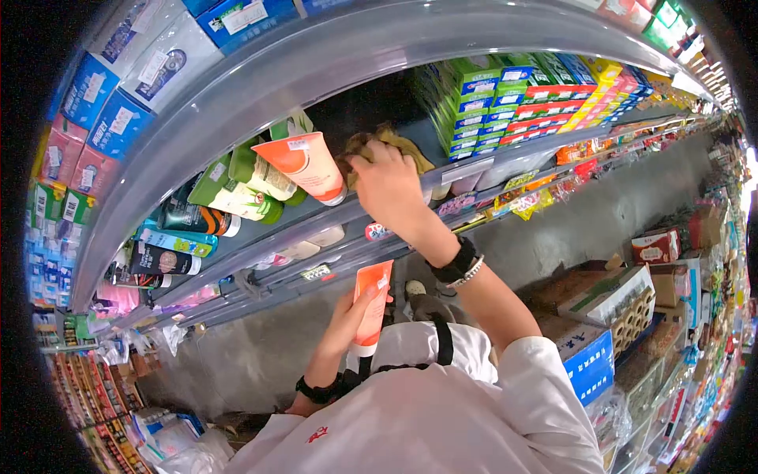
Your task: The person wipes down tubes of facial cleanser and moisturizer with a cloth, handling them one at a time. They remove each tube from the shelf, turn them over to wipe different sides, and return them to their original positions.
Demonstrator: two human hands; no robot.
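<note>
My left hand is closed around an orange squeeze tube with a white cap, held low in front of my body. Up at the shelf, my right hand presses a crumpled brownish-yellow cloth against the shelf board; its fingers are bent over the cloth. Just left of that hand, a second orange tube stands cap down on the shelf. Beside it are several green tubes. To the right of the cloth rise stacked toothpaste boxes, mostly green, red and yellow.
A grey shelf edge curves overhead with blue boxes above it. Dark tubes stand at the shelf's left end. Lower shelves hold bagged goods. Cardboard cartons sit on the right, across the aisle floor.
</note>
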